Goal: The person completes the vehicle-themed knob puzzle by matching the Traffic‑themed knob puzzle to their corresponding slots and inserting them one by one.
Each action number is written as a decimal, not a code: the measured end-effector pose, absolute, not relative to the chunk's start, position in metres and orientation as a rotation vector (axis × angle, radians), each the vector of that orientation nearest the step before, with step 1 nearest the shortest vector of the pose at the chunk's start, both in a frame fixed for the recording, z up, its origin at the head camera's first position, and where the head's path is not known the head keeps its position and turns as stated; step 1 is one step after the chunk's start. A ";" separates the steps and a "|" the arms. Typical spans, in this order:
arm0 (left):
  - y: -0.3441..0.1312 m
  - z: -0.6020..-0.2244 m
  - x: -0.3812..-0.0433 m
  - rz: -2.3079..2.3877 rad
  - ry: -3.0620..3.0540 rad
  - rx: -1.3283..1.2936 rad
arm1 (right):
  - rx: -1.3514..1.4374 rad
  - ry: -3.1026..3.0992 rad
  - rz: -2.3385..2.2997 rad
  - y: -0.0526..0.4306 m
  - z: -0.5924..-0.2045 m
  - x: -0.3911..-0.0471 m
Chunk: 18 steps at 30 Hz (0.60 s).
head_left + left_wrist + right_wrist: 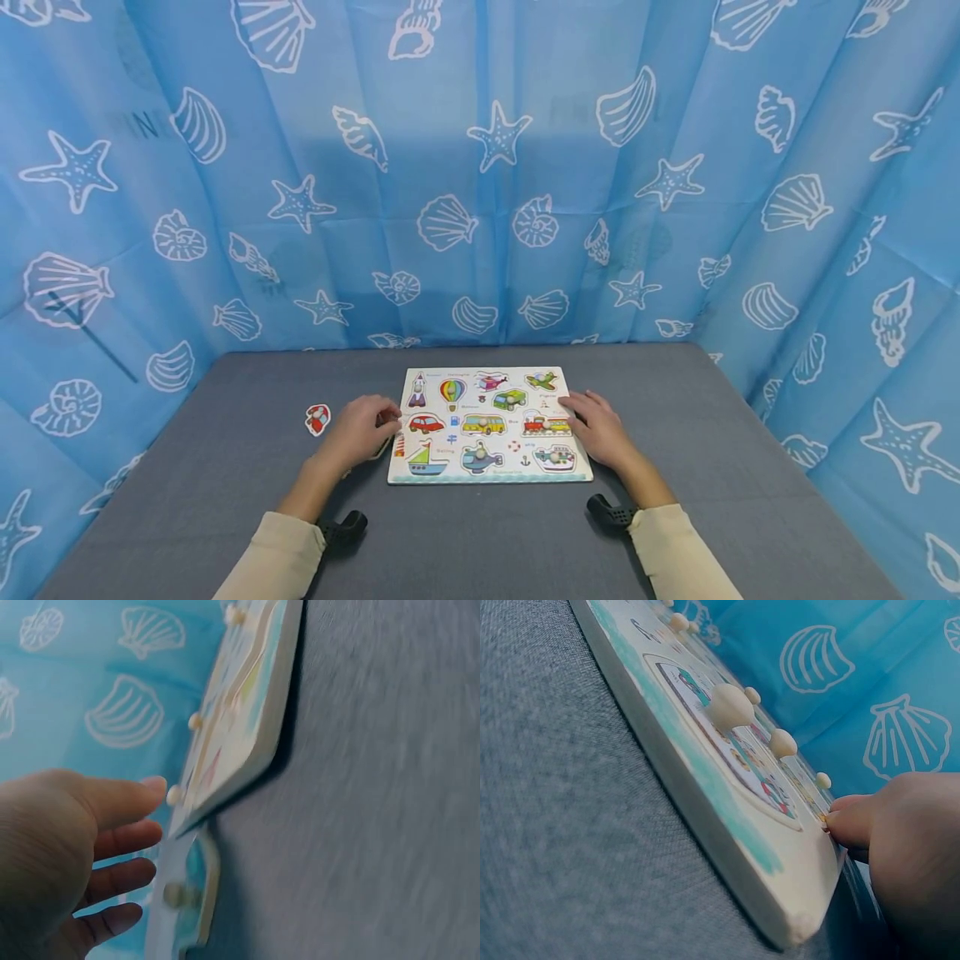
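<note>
A wooden knob puzzle board with vehicle pictures lies flat on the grey table. My left hand hovers by its left edge with fingers loosely bent. In the left wrist view the thumb comes close to a knob, and nothing shows between thumb and fingers. Beneath that hand a loose teal puzzle piece with a knob rests beside the board. My right hand touches the board's right edge near the train piece, its fingertips right at the rim.
Left of my left hand lies a loose red puzzle piece. Black wrist devices sit at both sleeves. A blue shell-print curtain stands behind the grey table.
</note>
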<state>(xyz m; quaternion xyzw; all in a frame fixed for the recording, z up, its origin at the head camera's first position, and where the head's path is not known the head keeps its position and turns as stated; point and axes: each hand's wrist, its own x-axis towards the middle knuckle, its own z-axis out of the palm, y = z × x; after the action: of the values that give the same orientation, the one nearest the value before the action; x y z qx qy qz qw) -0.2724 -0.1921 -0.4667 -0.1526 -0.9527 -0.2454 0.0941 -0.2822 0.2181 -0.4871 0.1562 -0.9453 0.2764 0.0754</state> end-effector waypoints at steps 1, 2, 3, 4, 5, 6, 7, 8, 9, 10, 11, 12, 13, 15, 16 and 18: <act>-0.196 -0.466 -0.271 -0.731 -2.830 -0.443 | 0.469 -2.836 0.829 0.218 -0.487 -0.282; -0.200 -0.466 -0.271 -0.735 -2.833 -0.438 | 0.470 -2.838 0.829 0.218 -0.487 -0.282; -0.203 -0.465 -0.270 -0.737 -2.837 -0.430 | 0.471 -2.839 0.829 0.218 -0.487 -0.282; -0.206 -0.465 -0.269 -0.736 -2.845 -0.417 | 0.471 -2.839 0.830 0.218 -0.487 -0.282; -0.210 -0.464 -0.268 -0.732 -2.852 -0.412 | 0.473 -2.839 0.830 0.217 -0.486 -0.282; -0.213 -0.464 -0.268 -0.736 -2.860 -0.408 | 0.473 -2.838 0.833 0.217 -0.486 -0.281; -0.215 -0.463 -0.267 -0.737 -2.865 -0.410 | 0.475 -2.838 0.832 0.217 -0.486 -0.281; -0.218 -0.463 -0.266 -0.733 -2.868 -0.411 | 0.476 -2.836 0.833 0.217 -0.486 -0.281; -0.220 -0.464 -0.266 -0.728 -2.871 -0.411 | 0.477 -2.834 0.834 0.217 -0.486 -0.281; -0.223 -0.464 -0.265 -0.722 -2.876 -0.407 | 0.478 -2.832 0.836 0.217 -0.487 -0.282; -0.225 -0.464 -0.265 -0.716 -2.881 -0.404 | 0.479 -2.830 0.838 0.217 -0.487 -0.282; -0.226 -0.464 -0.264 -0.710 -2.886 -0.399 | 0.480 -2.828 0.839 0.217 -0.487 -0.282; -0.228 -0.465 -0.263 -0.701 -2.891 -0.395 | 0.481 -2.826 0.840 0.217 -0.487 -0.282; -0.230 -0.466 -0.262 -0.687 -2.904 -0.381 | 0.483 -2.819 0.837 0.217 -0.487 -0.282; -0.230 -0.466 -0.261 -0.681 -2.908 -0.372 | 0.485 -2.816 0.837 0.217 -0.487 -0.282; -0.230 -0.467 -0.259 -0.669 -2.918 -0.356 | 0.486 -2.812 0.837 0.218 -0.487 -0.281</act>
<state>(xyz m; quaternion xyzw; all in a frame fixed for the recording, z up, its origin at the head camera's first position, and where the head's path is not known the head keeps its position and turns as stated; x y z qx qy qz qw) -0.2593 -0.2299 -0.4667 -0.1179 -0.9659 -0.2214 0.0636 -0.2814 0.2177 -0.4869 0.1627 -0.9423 0.2805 0.0836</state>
